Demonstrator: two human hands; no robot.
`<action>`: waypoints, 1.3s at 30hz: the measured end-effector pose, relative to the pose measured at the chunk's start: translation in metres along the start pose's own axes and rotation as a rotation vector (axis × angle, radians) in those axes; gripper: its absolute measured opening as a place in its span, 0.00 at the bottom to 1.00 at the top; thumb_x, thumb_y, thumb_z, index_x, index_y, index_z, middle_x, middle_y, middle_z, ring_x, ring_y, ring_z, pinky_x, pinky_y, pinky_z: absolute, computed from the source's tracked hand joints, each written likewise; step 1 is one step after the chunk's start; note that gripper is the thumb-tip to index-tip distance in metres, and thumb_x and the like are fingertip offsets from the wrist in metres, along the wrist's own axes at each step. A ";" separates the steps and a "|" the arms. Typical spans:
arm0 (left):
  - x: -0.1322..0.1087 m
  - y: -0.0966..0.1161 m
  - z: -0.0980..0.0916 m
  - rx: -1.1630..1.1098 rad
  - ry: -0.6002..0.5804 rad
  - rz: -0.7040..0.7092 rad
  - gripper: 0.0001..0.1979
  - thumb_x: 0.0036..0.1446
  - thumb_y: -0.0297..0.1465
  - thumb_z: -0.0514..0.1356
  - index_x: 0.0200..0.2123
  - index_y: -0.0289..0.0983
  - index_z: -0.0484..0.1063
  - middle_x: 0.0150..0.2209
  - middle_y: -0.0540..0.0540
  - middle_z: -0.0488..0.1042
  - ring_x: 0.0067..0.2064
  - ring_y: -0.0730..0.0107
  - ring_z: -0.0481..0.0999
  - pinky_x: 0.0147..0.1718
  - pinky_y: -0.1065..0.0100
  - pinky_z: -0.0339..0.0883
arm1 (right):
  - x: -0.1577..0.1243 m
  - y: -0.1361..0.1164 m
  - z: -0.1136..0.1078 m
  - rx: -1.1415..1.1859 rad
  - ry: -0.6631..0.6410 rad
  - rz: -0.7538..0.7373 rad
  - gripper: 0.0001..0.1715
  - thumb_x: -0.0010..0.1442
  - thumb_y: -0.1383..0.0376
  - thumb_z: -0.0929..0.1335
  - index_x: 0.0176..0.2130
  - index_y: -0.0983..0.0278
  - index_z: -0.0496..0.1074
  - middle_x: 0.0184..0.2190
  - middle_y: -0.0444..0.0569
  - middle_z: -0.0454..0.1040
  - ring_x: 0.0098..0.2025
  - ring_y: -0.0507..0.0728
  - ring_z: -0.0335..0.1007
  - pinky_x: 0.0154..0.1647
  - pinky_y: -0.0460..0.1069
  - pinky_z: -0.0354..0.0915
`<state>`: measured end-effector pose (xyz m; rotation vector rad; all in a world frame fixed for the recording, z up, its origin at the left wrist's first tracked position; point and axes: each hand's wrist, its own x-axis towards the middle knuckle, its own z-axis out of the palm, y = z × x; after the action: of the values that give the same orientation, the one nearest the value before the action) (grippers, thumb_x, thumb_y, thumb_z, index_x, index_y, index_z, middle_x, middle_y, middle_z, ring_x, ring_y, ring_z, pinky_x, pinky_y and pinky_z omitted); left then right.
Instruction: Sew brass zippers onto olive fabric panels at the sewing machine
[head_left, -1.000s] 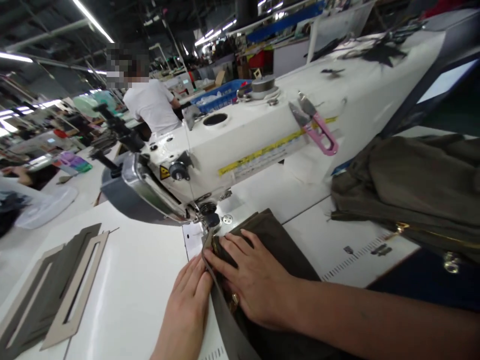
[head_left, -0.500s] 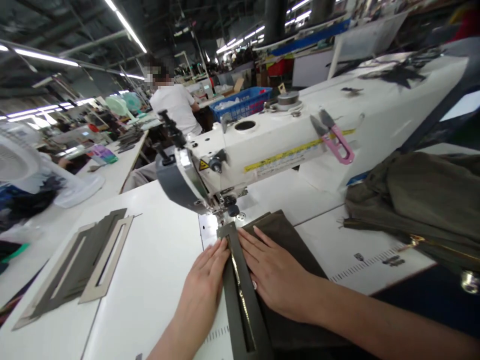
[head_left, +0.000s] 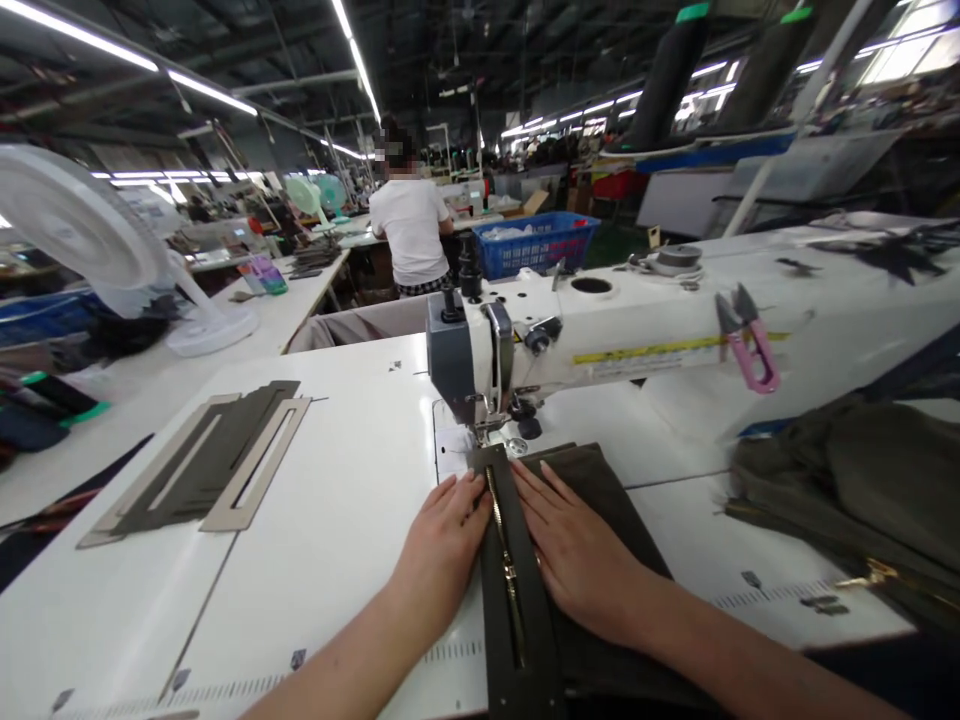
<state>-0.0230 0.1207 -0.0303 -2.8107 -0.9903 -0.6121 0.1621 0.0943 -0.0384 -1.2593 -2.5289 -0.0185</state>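
Observation:
A dark olive zipper panel (head_left: 520, 620) with a brass zipper down its slot lies flat on the white table, its far end under the presser foot of the white sewing machine (head_left: 600, 335). My left hand (head_left: 442, 545) lies flat along the panel's left edge, fingers stretched out. My right hand (head_left: 574, 550) presses flat on the right edge and on the olive fabric (head_left: 600, 490) beneath it. Both hands are open and hold nothing.
A stack of slotted olive and grey panels (head_left: 206, 470) lies to the left. Pink thread snips (head_left: 750, 345) hang on the machine arm. An olive bag (head_left: 855, 490) sits at right. A white fan (head_left: 90, 245) stands far left. A person in a white shirt (head_left: 411, 235) stands behind, near a blue basket (head_left: 536, 245).
The view has swung so the machine faces me squarely. The zipper panel, folded a second ago, now lies straight under the presser foot, and both hands have slid flat beside its slot.

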 end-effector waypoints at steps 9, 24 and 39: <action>0.023 -0.014 0.011 0.045 0.059 0.017 0.12 0.58 0.20 0.50 0.44 0.27 0.68 0.46 0.33 0.70 0.49 0.57 0.70 0.48 0.57 0.68 | 0.015 0.023 0.009 -0.024 -0.020 0.004 0.31 0.56 0.73 0.58 0.59 0.74 0.54 0.58 0.60 0.58 0.62 0.60 0.45 0.61 0.62 0.48; 0.024 -0.012 0.013 0.048 0.046 0.004 0.14 0.60 0.21 0.46 0.44 0.28 0.68 0.47 0.33 0.70 0.49 0.57 0.70 0.48 0.56 0.68 | 0.019 0.031 0.005 0.046 -0.022 -0.026 0.30 0.57 0.72 0.58 0.59 0.73 0.55 0.58 0.59 0.58 0.62 0.59 0.46 0.61 0.60 0.49; 0.028 -0.013 0.010 0.082 0.045 0.031 0.12 0.61 0.21 0.47 0.42 0.27 0.69 0.44 0.36 0.71 0.47 0.57 0.71 0.46 0.57 0.70 | 0.019 0.033 0.006 0.076 -0.024 -0.019 0.31 0.57 0.71 0.58 0.60 0.70 0.54 0.60 0.57 0.56 0.63 0.58 0.43 0.62 0.59 0.46</action>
<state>-0.0083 0.1494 -0.0286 -2.7235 -0.9406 -0.6136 0.1755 0.1301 -0.0424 -1.2130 -2.5366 0.0889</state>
